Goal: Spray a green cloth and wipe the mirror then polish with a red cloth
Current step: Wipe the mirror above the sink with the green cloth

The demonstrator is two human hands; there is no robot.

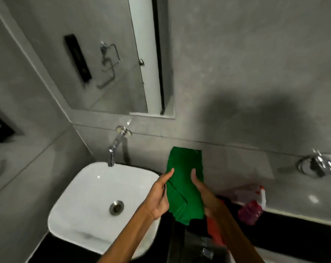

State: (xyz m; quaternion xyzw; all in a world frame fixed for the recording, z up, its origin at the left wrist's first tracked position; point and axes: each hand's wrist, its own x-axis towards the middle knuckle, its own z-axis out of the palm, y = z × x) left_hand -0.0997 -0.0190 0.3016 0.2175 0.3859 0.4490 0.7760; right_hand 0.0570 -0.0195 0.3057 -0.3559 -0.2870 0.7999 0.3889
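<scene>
Together, the left hand [158, 198] and right hand [203, 194] pinched the green cloth [183, 185] upright by its side edges beside the sink [69, 211], while the spray bottle [252, 205] lay just right, nearer the right hand.

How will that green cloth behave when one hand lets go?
The green cloth looks soft and floppy: it folds and sags below the left hand and right hand, so it would probably droop. It seems light, held by fingertips alone, and unlikely to slip.
</scene>
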